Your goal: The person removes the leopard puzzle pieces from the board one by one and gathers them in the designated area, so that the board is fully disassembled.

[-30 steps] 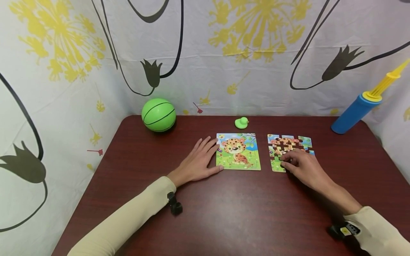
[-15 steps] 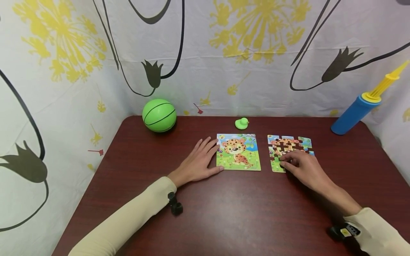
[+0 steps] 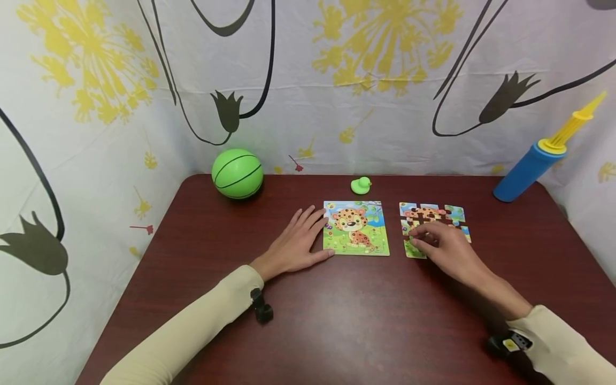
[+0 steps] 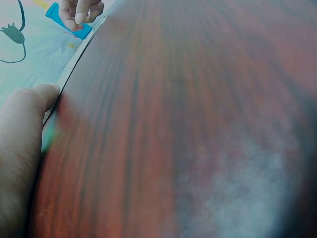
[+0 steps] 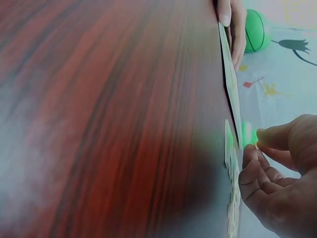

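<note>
My left hand [image 3: 300, 240] lies flat with fingers spread. Its thumb and fingertips rest at the left edge of a square picture board [image 3: 358, 230] showing a spotted leopard cub. To the right lies a loosely assembled jigsaw puzzle [image 3: 425, 211] with a similar picture and gaps between its pieces. Over its lower part is my right hand [image 3: 449, 248], thumb and index finger bent close together beside the green bottom-left piece [image 3: 415, 250]. In the right wrist view the right fingertips [image 5: 267, 133] nearly meet; I cannot tell whether they hold a piece. The hand hides the puzzle's lower right.
A green ball [image 3: 237, 174] sits at the back left of the dark red table [image 3: 327, 321]. Behind the picture board stands a green toy duck [image 3: 361, 185]. At the back right is a blue and yellow hand pump [image 3: 529, 171]. Patterned cloth [image 3: 289, 69] hangs behind.
My right hand has shifted slightly left over the puzzle, its fingertips now nearer the puzzle's left edge. The left hand and the picture board stay put.
</note>
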`<state>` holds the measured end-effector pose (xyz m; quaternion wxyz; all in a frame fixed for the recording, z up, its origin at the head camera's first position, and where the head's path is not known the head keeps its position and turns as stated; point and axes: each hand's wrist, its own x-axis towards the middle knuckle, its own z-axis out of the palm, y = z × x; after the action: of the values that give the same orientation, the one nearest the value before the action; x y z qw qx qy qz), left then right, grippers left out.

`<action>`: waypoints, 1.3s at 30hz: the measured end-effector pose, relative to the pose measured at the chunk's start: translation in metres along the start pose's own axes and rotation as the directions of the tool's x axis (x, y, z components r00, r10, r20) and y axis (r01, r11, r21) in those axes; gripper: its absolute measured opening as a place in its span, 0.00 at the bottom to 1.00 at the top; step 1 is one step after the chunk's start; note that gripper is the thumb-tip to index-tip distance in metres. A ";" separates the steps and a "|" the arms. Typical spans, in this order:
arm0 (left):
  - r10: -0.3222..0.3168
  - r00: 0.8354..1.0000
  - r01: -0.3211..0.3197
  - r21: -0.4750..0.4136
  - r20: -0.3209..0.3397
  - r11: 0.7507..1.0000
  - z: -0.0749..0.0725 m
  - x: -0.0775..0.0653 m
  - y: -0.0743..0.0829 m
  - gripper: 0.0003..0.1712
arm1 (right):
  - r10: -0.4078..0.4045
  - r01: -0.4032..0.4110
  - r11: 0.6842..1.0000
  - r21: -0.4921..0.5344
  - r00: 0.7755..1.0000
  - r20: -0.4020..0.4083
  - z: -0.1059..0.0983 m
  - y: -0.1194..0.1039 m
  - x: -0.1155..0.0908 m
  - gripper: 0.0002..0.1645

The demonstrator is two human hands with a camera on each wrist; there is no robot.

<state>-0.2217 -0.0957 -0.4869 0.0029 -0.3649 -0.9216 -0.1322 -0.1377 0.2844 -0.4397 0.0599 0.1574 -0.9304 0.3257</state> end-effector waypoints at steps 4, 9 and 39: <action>0.006 1.000 -0.005 0.010 -0.005 1.000 0.001 0.000 0.000 0.52 | -0.002 0.002 1.000 0.023 1.000 0.014 0.006 -0.005 0.005 0.12; 0.011 1.000 -0.011 0.014 -0.011 1.000 0.002 0.001 -0.001 0.52 | 0.003 -0.004 0.999 0.039 0.999 0.038 0.013 -0.012 0.014 0.12; 0.001 1.000 0.000 0.007 -0.008 1.000 0.002 0.001 -0.001 0.53 | 0.041 -0.090 0.946 0.311 0.986 0.160 0.048 -0.040 0.056 0.11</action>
<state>-0.2226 -0.0954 -0.4887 0.0080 -0.3645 -0.9220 -0.1307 -0.1775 0.2109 -0.4417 -0.0477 0.1583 -0.8726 0.4596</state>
